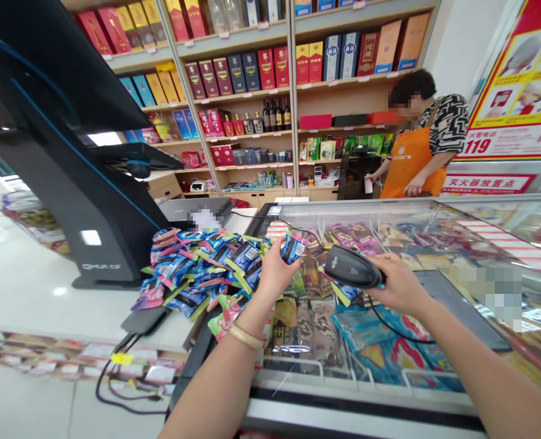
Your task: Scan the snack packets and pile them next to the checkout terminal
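Observation:
My left hand (277, 268) pinches a small blue snack packet (294, 247), its white barcode label facing up. In my right hand (401, 283) is a black barcode scanner (353, 268), its head turned left toward that packet. A cable (389, 326) hangs from the scanner's handle over the glass. Just left of my left hand lies a heap of blue, pink and green snack packets (201, 268) on the counter's edge. Another blue packet (347, 292) shows below the scanner on the glass lid.
Under the glass, the chest freezer (311, 378) holds bagged ice creams. A dark tablet (457, 305) lies on the lid at right. A black checkout terminal (91, 213) stands at left. Beyond, a person in an orange apron (410, 158) stands before shelves of boxes.

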{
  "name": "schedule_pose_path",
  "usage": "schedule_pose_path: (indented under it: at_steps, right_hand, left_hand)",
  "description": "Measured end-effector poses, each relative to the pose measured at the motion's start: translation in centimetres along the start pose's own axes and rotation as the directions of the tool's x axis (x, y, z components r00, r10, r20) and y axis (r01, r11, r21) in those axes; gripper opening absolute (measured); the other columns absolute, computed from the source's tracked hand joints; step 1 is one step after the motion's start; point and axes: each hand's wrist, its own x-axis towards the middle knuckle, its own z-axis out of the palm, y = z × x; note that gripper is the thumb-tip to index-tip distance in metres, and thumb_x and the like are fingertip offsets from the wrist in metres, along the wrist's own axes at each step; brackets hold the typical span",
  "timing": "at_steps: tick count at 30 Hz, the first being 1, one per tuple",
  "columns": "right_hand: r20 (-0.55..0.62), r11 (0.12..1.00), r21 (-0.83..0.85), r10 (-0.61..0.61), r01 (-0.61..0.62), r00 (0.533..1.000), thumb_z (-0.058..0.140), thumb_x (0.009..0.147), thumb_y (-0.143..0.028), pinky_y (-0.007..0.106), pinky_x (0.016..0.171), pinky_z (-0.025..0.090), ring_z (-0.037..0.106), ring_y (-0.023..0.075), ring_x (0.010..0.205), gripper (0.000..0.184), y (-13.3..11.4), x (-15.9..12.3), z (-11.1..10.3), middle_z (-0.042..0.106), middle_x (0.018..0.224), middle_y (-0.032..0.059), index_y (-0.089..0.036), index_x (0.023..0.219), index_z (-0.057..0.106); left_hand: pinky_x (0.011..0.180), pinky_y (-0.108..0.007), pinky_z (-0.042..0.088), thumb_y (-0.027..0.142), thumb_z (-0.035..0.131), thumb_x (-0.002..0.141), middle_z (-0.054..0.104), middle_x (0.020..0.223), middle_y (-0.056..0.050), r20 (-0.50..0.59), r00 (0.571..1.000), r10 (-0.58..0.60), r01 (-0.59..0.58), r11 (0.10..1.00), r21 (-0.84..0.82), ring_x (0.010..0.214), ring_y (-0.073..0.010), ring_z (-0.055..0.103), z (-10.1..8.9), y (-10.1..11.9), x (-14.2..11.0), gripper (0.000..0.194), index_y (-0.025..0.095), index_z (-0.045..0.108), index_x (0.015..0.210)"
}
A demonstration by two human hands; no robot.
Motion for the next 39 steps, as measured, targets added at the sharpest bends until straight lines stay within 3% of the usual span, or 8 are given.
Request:
schedule_pose_path:
  at_steps: [8, 14, 21, 24, 27, 32, 35, 39]
  right_hand:
    - [0.016, 1.000, -0.011, -0.001, 0.001, 1.000, 0.063, 0.076, -0.033, 0.032, 0.073, 0.045, 0.062, 0.0208, 0.072, 0.020, 0.0, -0.1, 0.3, 0.078, 0.088, 0.0049, -0.024, 0.091, 0.074]
    - [-0.035, 1.000, -0.028, -0.015, 0.014, 0.999, 0.064, 0.076, -0.034, 0.033, 0.071, 0.047, 0.065, 0.0218, 0.071, 0.024, 0.5, -0.3, 0.3, 0.079, 0.087, 0.0053, -0.025, 0.094, 0.075]
    - [-0.156, 0.994, -0.093, 0.035, -0.050, 0.987, 0.063, 0.076, -0.042, 0.037, 0.073, 0.052, 0.069, 0.0266, 0.073, 0.030, 3.1, -0.9, 0.4, 0.077, 0.080, 0.0083, -0.023, 0.096, 0.073]
    - [-0.206, 0.991, -0.101, 0.070, -0.092, 0.976, 0.061, 0.077, -0.045, 0.038, 0.071, 0.052, 0.069, 0.0286, 0.073, 0.028, 4.2, -0.9, -0.5, 0.077, 0.079, 0.0112, -0.022, 0.090, 0.071]
    - [-0.220, 0.984, -0.106, 0.119, -0.145, 0.968, 0.060, 0.076, -0.049, 0.035, 0.063, 0.049, 0.068, 0.0277, 0.066, 0.025, 5.5, -0.9, -1.6, 0.074, 0.072, 0.0102, -0.025, 0.079, 0.067]
    - [-0.321, 0.947, -0.202, 0.178, -0.251, 0.930, 0.059, 0.071, -0.054, 0.036, 0.054, 0.042, 0.063, 0.0294, 0.056, 0.027, 7.7, -1.3, -3.0, 0.065, 0.058, 0.0086, -0.028, 0.073, 0.063]
    - [-0.369, 0.945, -0.199, 0.172, -0.259, 0.913, 0.058, 0.070, -0.054, 0.035, 0.053, 0.040, 0.063, 0.0298, 0.053, 0.028, 8.0, -1.4, -3.4, 0.065, 0.055, 0.0089, -0.027, 0.072, 0.062]
    - [-0.363, 0.934, -0.217, 0.194, -0.285, 0.911, 0.058, 0.073, -0.050, 0.035, 0.059, 0.044, 0.067, 0.0292, 0.061, 0.029, 8.0, -1.4, -3.5, 0.071, 0.064, 0.0107, -0.023, 0.080, 0.068]
  left_hand:
    - [0.092, -0.035, 0.056, 0.015, 0.079, 0.070, 0.075, 0.117, -0.009, 0.015, 1.000, 0.010, -0.011, 1.000, 0.012, 0.101, -0.0234, 0.072, 0.4, -0.4, 0.1, 0.066, 0.015, 0.059, 0.133]
    - [0.092, -0.035, 0.056, 0.014, 0.078, 0.072, 0.076, 0.111, -0.008, 0.036, 0.999, -0.004, 0.005, 1.000, -0.012, 0.096, -0.0221, 0.073, 0.5, -0.3, -0.3, 0.064, 0.017, 0.060, 0.133]
    - [0.087, -0.034, 0.057, 0.019, 0.080, 0.073, 0.076, 0.102, -0.006, 0.049, 0.999, -0.021, 0.026, 0.995, -0.093, 0.090, -0.0211, 0.071, 1.1, 0.0, -0.5, 0.053, 0.016, 0.066, 0.124]
    - [0.088, -0.034, 0.056, 0.022, 0.074, 0.078, 0.076, 0.100, -0.005, 0.068, 0.997, 0.025, -0.025, 1.000, -0.003, 0.091, -0.0214, 0.071, -0.9, 0.7, 0.2, 0.038, 0.016, 0.071, 0.116]
    - [0.094, -0.035, 0.054, 0.026, 0.070, 0.081, 0.072, 0.105, -0.008, 0.013, 0.996, 0.085, -0.085, 0.953, 0.291, 0.099, -0.0239, 0.068, -4.7, 1.4, 1.8, 0.032, 0.017, 0.073, 0.112]
    - [0.104, -0.043, 0.047, 0.039, 0.064, 0.085, 0.066, 0.121, -0.022, -0.049, 0.999, -0.009, 0.044, 0.623, 0.781, 0.119, -0.0358, 0.060, -10.5, 1.6, 4.3, 0.039, 0.008, 0.076, 0.106]
    - [0.104, -0.047, 0.045, 0.046, 0.062, 0.086, 0.064, 0.128, -0.026, -0.064, 0.993, -0.102, 0.106, 0.483, 0.869, 0.125, -0.0410, 0.056, -11.7, 1.2, 4.9, 0.048, 0.008, 0.077, 0.110]
    - [0.103, -0.050, 0.044, 0.051, 0.054, 0.089, 0.064, 0.131, -0.026, -0.082, 0.992, -0.096, 0.118, 0.475, 0.872, 0.126, -0.0424, 0.054, -11.6, 0.7, 4.9, 0.054, 0.008, 0.075, 0.115]
